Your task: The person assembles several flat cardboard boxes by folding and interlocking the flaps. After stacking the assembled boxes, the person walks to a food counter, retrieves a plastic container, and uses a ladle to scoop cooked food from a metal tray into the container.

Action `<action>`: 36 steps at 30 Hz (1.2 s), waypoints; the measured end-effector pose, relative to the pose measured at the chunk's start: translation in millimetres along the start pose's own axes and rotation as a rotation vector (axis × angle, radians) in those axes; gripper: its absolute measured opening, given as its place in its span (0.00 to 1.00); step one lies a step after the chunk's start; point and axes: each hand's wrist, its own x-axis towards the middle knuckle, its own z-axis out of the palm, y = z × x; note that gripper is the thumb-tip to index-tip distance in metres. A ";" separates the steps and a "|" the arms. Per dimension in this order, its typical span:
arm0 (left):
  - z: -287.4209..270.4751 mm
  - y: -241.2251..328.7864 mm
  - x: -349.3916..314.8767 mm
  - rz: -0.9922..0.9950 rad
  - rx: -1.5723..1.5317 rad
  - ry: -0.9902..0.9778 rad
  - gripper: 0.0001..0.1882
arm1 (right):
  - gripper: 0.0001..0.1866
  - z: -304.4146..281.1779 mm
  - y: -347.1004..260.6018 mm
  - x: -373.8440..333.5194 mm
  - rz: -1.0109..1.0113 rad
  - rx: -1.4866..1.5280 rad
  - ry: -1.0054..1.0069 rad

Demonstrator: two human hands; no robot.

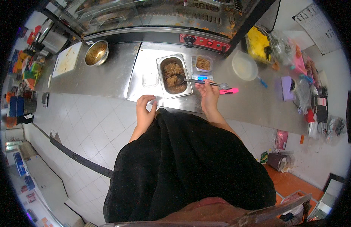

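Note:
My right hand point(208, 96) is closed around the handle of a metal spoon point(198, 81). The spoon's bowl end rests in brown, chunky food point(172, 72) inside a deep rectangular steel pan point(162, 87). Behind the hand, a small clear tub point(203, 63) of similar brown food sits on a digital scale point(197, 75) with a lit blue display. At the counter's front edge is my left hand point(146, 109), fingers loosely bent and thumb apart, holding nothing. A clear plastic lid point(149, 79) lies on the counter between it and the pan.
Just right of my right hand lies a pink marker point(229, 91). Farther right are a white round pan point(245, 66) and a container of yellow food point(258, 43). To the left stand a steel bowl point(96, 53) and a white cutting board point(68, 59). A glass-fronted cabinet point(145, 17) borders the back.

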 end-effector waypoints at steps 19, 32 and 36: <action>-3.1 1.3 0.1 -0.012 0.009 -0.005 0.08 | 0.09 5.3 -11.7 5.0 -0.019 -0.342 -0.076; -0.2 3.0 3.8 0.003 0.009 0.000 0.07 | 0.09 0.5 -41.9 31.1 -0.048 0.136 0.000; -1.9 4.0 3.0 -0.021 0.018 -0.003 0.07 | 0.08 -14.7 -71.8 53.8 -0.243 0.110 0.009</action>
